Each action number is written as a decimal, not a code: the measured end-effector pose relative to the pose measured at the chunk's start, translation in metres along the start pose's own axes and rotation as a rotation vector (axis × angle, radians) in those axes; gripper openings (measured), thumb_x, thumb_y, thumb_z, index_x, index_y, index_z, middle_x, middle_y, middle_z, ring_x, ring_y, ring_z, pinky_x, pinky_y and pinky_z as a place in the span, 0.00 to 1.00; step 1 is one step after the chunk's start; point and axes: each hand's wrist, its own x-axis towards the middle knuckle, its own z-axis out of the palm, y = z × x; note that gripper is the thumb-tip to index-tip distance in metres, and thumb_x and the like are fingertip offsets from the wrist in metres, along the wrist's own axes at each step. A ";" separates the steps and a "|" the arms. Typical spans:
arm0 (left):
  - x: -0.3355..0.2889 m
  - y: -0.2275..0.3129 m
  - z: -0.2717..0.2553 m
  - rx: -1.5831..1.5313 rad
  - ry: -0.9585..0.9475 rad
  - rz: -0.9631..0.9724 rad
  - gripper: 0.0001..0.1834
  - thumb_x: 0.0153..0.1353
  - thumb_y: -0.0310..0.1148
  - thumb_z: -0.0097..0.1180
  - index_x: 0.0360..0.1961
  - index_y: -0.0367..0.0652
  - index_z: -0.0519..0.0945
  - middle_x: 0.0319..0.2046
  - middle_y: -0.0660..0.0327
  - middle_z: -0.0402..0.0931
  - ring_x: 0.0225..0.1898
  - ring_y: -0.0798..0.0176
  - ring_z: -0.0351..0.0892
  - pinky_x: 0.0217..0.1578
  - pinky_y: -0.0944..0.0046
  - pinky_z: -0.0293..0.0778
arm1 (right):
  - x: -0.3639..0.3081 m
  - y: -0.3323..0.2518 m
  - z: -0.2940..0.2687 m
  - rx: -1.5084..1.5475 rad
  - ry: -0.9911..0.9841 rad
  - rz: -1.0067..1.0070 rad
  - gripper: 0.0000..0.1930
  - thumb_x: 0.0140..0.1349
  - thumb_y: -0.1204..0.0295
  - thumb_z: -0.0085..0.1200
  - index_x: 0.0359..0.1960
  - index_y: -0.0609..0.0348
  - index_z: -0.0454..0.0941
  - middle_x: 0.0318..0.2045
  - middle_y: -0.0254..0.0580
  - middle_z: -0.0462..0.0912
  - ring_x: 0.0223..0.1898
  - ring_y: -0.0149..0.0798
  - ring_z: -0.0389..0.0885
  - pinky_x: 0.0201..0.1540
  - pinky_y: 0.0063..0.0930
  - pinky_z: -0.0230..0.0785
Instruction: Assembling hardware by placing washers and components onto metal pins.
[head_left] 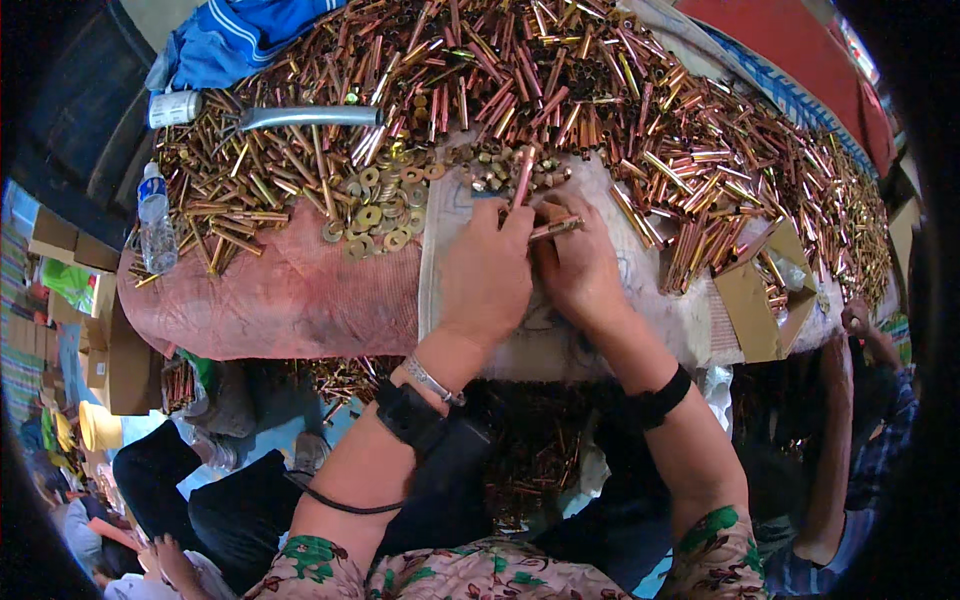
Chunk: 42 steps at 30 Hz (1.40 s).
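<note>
My left hand [487, 268] is closed around a copper-coloured metal tube [523, 175] that points up and away from me. Beside it, my right hand [580, 265] pinches a shorter-looking metal piece [556, 228], a tube or bolt, lying nearly level toward the left hand. The two hands almost touch over the pale cloth. Just beyond them lies a small heap of metal nuts [490, 174]. Flat round washers [378, 208] are spread to the left of my left hand. A large pile of similar copper-coloured tubes [480, 60] covers the far part of the table.
A water bottle [156, 220], a white round container [175, 108] and a grey metal-looking bar [310, 117] are on the left. An open cardboard box [752, 310] sits at the right edge. Another person's hand [856, 318] is at the far right. More tubes lie below the table.
</note>
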 end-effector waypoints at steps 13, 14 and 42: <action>0.002 -0.006 -0.009 -0.782 0.052 -0.453 0.09 0.59 0.31 0.49 0.38 0.37 0.74 0.24 0.56 0.75 0.28 0.59 0.76 0.31 0.60 0.72 | -0.031 0.011 -0.033 0.554 0.382 0.481 0.10 0.59 0.79 0.46 0.42 0.63 0.73 0.33 0.42 0.77 0.33 0.36 0.73 0.39 0.24 0.66; 0.000 -0.011 -0.011 -0.693 0.078 -0.384 0.10 0.60 0.31 0.49 0.38 0.37 0.74 0.24 0.56 0.75 0.28 0.62 0.76 0.31 0.62 0.71 | -0.032 0.010 -0.035 0.480 0.375 0.474 0.09 0.58 0.79 0.47 0.41 0.63 0.73 0.32 0.42 0.77 0.32 0.36 0.73 0.39 0.24 0.66; -0.028 0.010 -0.013 -0.814 -0.122 -0.503 0.09 0.61 0.32 0.48 0.39 0.40 0.74 0.25 0.65 0.73 0.20 0.76 0.63 0.22 0.76 0.61 | -0.034 -0.010 -0.028 0.389 0.222 0.339 0.07 0.54 0.80 0.52 0.35 0.63 0.73 0.27 0.41 0.77 0.28 0.36 0.75 0.33 0.26 0.67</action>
